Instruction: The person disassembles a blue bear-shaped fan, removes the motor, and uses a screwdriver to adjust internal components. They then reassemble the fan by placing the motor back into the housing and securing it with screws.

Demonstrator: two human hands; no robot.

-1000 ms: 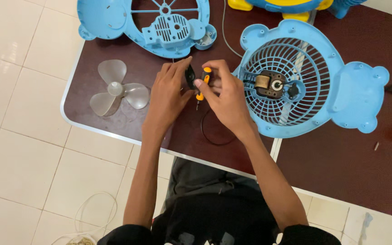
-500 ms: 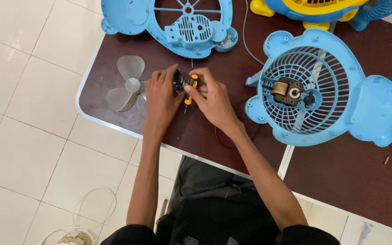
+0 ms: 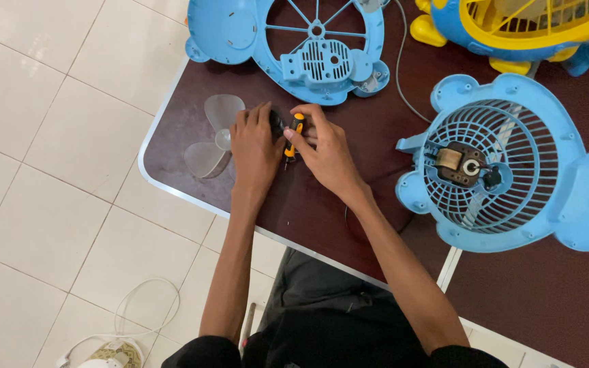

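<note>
1. Head view: dark brown table has a pale rim; its left corner sits just under the clear fan blade, w/ white tiled floor beyond.
2. Left hand lies palm-down near the table's left edge, fingers closed around a small black part, mostly hidden.
3. Right hand is just beside it, fingers clamped on an orange-black screwdriver; tip points toward the near edge.
4. Both hands touch each other over the part; bare table shows only btwn them and the near edge.
5. Far side is blocked by a blue fan back cover, just beyond the fingertips.
6. Right of the hands: blue grille housing w/ motor, overhanging the table's near edge; apart from the right forearm.
7. Thin cable runs btwn cover and grille.
8. Far right corner: yellow-blue fan, well apart.
9. White cord on the floor below the left elbow.
</note>
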